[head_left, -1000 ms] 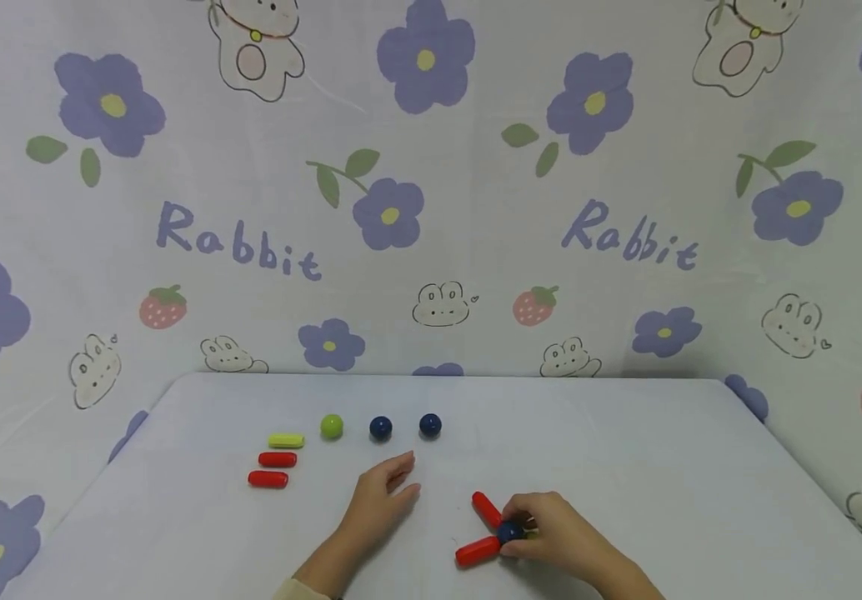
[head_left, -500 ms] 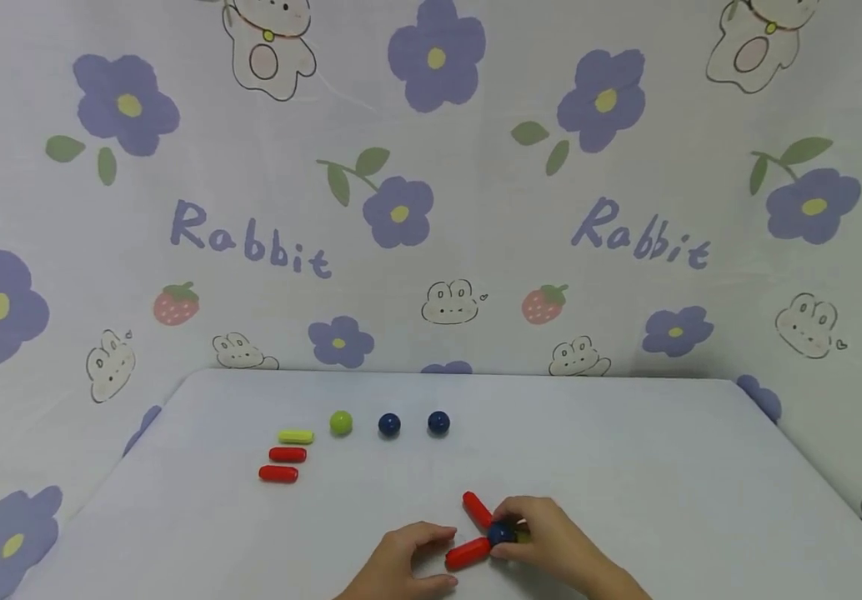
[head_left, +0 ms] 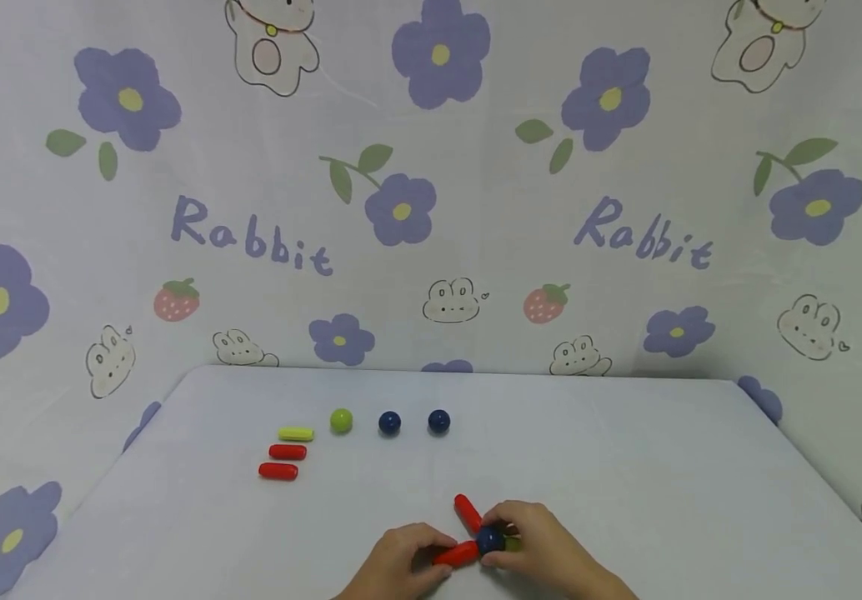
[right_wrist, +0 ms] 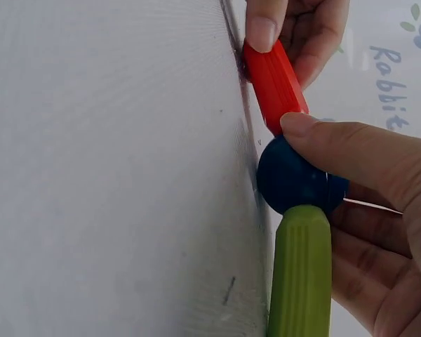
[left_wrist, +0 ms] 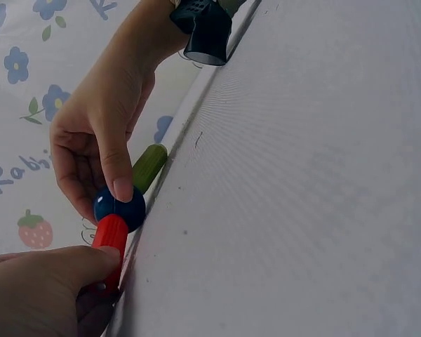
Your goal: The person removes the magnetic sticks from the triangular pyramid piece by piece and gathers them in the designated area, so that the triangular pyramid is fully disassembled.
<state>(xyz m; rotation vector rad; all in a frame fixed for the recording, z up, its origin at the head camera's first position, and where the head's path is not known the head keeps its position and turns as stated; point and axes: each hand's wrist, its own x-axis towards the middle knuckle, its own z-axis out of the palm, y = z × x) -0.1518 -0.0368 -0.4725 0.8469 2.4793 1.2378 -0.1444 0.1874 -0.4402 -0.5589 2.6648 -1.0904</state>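
A dark blue ball (head_left: pixel 489 540) stands at the front of the table with rods joined to it. My right hand (head_left: pixel 543 546) pinches this ball between thumb and fingers. My left hand (head_left: pixel 401 560) grips the outer end of one red rod (right_wrist: pixel 275 84), whose inner end meets the ball. Another red rod (head_left: pixel 468 512) slants from the ball toward the back left. On the opposite side a green rod (right_wrist: pixel 303 274) sticks out, mostly covered by my right hand in the head view.
Farther back lie a yellow-green rod (head_left: pixel 296 434), a red rod (head_left: pixel 288 452) and another red rod (head_left: pixel 278 472). Beside them are a green ball (head_left: pixel 341 421), a blue ball (head_left: pixel 389 423) and a second blue ball (head_left: pixel 439 422). A patterned cloth (head_left: pixel 506 333) hangs behind the table.
My left hand has come down from near the back balls and taken hold of the red rod's end. The joined piece, held by my right hand, has shifted slightly left.
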